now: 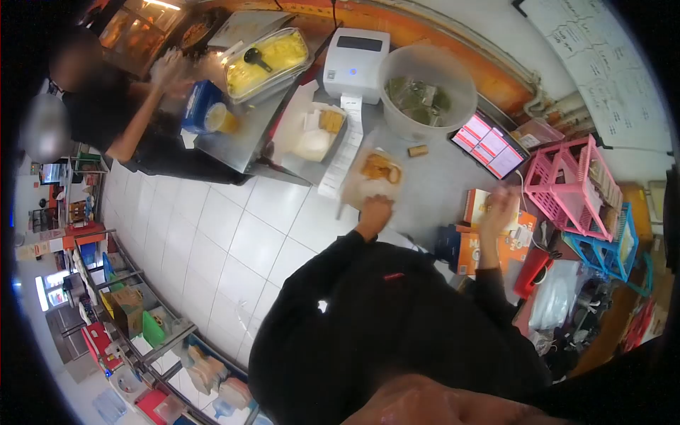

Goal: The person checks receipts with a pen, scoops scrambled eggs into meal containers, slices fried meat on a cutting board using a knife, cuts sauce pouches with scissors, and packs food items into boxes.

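My left hand (376, 212) is closed at the near edge of a sheet of wrapping paper (360, 190) on the metal counter. Golden-brown fried food (381, 168) lies on that paper, just beyond my knuckles. My right hand (501, 207) is over orange-and-white printed boxes (473, 248) on the right. Motion smears its fingers, so I cannot see whether they grip a box. A small brown roll (418, 151) lies right of the food. Left of it stands an open white box (309, 142) with a pale round item and yellowish pieces inside.
A white label printer (356, 64) trails a long receipt (343, 152). Nearby are a bucket (428, 88) of green packets, a tablet (490, 144) and a pink basket (570, 188). At left, a co-worker's hands (168, 74) are near a tray of yellow food (265, 64).
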### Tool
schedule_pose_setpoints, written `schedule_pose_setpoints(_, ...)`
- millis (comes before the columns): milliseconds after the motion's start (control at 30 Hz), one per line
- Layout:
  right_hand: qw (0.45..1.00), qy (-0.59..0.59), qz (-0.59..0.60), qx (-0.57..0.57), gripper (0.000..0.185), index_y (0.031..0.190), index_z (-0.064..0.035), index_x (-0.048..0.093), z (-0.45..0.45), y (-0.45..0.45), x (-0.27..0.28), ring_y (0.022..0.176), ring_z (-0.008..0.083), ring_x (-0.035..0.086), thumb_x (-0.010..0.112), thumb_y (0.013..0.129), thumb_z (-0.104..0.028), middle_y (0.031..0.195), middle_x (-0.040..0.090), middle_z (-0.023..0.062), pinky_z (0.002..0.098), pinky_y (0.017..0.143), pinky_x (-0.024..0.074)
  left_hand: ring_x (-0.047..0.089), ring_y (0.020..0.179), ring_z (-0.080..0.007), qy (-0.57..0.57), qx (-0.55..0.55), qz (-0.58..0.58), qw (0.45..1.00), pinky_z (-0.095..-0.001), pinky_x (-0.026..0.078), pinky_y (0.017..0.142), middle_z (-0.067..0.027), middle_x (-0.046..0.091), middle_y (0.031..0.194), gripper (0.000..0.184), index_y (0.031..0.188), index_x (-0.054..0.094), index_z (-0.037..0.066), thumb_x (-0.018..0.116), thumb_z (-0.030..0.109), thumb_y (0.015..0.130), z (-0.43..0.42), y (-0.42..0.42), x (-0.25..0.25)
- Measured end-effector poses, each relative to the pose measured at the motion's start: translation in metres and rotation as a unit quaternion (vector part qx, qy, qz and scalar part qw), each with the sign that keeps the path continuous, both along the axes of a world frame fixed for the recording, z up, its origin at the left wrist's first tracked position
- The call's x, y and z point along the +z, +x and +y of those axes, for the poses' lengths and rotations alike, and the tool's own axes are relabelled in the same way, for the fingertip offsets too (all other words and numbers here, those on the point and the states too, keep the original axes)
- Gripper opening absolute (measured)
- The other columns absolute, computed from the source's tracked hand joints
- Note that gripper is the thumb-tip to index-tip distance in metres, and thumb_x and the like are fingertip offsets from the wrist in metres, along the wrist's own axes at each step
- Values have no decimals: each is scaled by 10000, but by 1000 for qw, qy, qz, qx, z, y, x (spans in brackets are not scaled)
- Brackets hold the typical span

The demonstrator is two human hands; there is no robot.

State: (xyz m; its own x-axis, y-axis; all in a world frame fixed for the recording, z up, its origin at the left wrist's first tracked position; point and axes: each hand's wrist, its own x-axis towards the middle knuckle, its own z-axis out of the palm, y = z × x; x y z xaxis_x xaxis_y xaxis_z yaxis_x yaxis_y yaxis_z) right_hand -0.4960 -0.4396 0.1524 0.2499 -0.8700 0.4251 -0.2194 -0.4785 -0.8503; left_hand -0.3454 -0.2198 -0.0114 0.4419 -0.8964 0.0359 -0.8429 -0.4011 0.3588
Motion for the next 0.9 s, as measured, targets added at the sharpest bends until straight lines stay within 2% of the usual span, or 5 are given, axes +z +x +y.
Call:
schedule_pose_setpoints(133,947,182,244,105,324,1116,-43,502,51,55,-56,754,193,542,562,914,-290,791,546,59,327,708,453,602,741,-145,-72,-87,489,865,-305,478,686,-38,661,874,205,970,685,60,669,105,771,10,27,140)
schedule_pose_setpoints(367,845,281,445,95,469,1143,-36,510,74,87,-169,889,405,625,636,794,-323,922,646,214,484,760,490,550,911,-196,-310,539,277,732,-299,448,795,-126,588,1027,509,1237,433,-6,649,236,846,54,175,42)
schedule_pose_setpoints(467,846,244,466,86,306,1019,9,539,74,88,-144,858,449,610,550,855,-249,868,633,269,513,734,469,537,982,-281,-276,552,199,761,-431,458,845,-185,542,1107,560,1319,313,21,552,245,865,71,212,-117)
schedule_pose_setpoints(567,859,228,453,74,260,993,22,537,68,67,-168,867,460,602,533,859,-201,876,629,273,518,747,465,565,923,-298,-291,505,466,666,-484,509,724,-196,538,1070,494,1309,330,42,460,193,858,64,209,-30)
schedule_pose_setpoints(900,888,272,372,14,242,998,28,515,64,22,-192,871,474,595,536,863,-172,866,618,290,527,765,454,465,417,-144,-320,349,509,719,-305,492,397,-93,526,680,690,1489,-5,72,311,42,876,121,100,24)
